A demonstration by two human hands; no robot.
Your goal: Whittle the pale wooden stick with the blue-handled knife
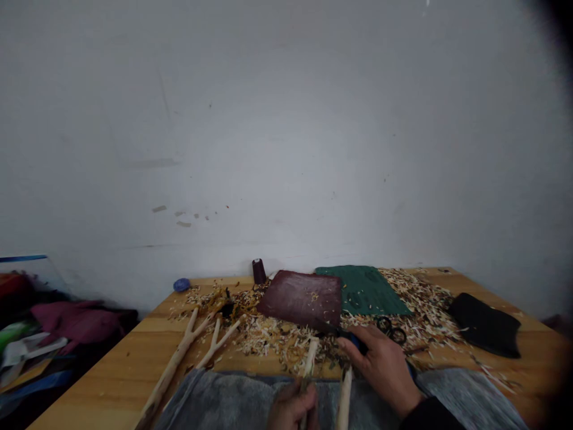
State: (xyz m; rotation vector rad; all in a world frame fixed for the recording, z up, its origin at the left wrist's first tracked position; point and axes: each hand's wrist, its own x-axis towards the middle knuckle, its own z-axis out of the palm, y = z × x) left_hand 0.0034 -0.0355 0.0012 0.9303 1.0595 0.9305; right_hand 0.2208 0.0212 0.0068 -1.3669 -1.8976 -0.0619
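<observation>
My left hand is closed around a pale forked stick at the bottom edge, one prong pointing up and away. A second prong runs down beside my right wrist. My right hand is wrapped round a blue-handled knife, its dark blade reaching toward the stick's tip. Both hands hover over a grey cloth on my lap at the wooden table's near edge. Wood shavings cover the table ahead of them.
Two more forked sticks lie left of the hands. Behind are a maroon leather sheet, a green sheet, black scissors, a dark thread spool, a blue lump and a black pouch. Clutter sits off the table's left.
</observation>
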